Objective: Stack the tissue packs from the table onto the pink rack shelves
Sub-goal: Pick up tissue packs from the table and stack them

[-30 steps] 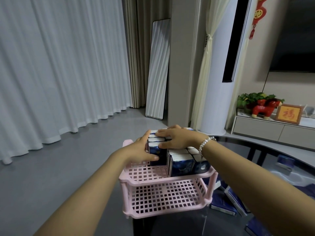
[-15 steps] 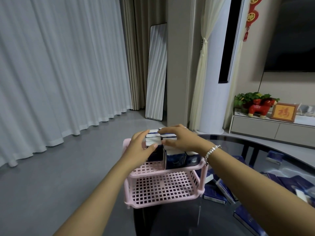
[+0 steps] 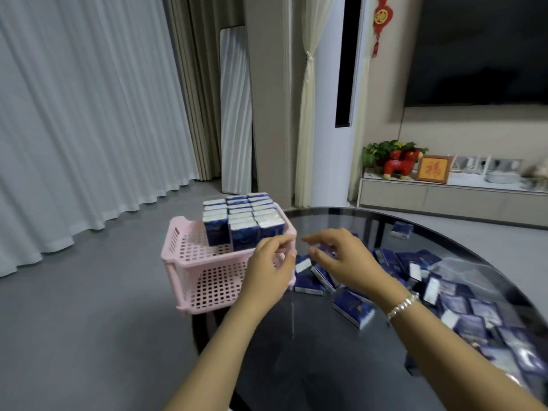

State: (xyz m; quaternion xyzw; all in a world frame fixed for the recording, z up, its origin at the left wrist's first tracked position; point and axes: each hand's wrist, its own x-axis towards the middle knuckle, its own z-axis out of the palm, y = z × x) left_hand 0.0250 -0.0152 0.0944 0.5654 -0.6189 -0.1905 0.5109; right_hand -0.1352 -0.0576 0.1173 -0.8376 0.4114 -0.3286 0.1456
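The pink rack point(image 3: 189, 256) stands on the left edge of the dark glass table point(image 3: 326, 366). Several blue-and-white tissue packs point(image 3: 240, 221) stand upright in rows at the back right of its top shelf. The lower shelf looks bare. My left hand point(image 3: 271, 262) hovers in front of the rack's right corner, fingers apart, holding nothing. My right hand point(image 3: 341, 259), with a bead bracelet on the wrist, is spread open over loose tissue packs point(image 3: 353, 307) lying on the table right of the rack.
Many more packs point(image 3: 474, 315) and a clear plastic wrapper point(image 3: 456, 268) are scattered across the right side of the table. A TV cabinet point(image 3: 450, 197) with ornaments runs along the far wall. White curtains and grey floor lie to the left.
Both hands have come off the stacked packs on the top shelf and moved right and toward me. The view has swung right, showing the loose packs on the table.
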